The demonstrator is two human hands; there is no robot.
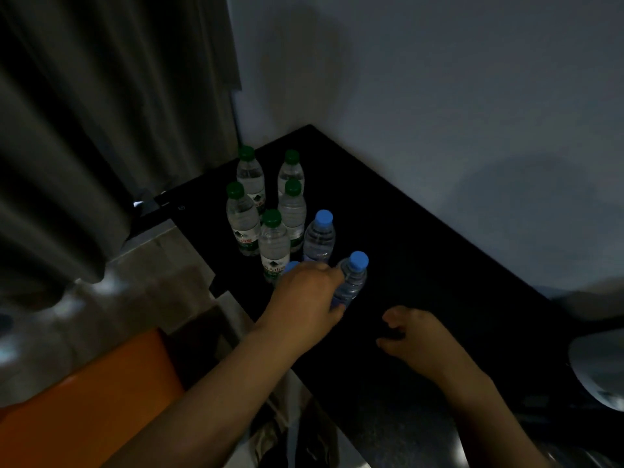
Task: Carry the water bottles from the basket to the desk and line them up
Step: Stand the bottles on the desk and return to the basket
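Right grip (418,336) hovers loosely curled; left grip (304,298) holds tilted blue-capped bottle (354,280).

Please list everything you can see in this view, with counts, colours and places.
green-capped bottles: five, clear with green caps, upright in a cluster on the far left of the desk.
blue-capped bottles: three, clear with blue caps, nearest the person; one upright, one tilted, one mostly hidden behind the left hand.
desk: one, black, in the wall corner.
curtain: one, grey, left.
wall: one, pale, behind the desk.
orange object: one, lower left; what it is cannot be told.
pale rounded object: one, whitish, right edge.
left hand: one, holds the tilted blue-capped bottle.
right hand: one, loosely curled, holds nothing, over the desk.
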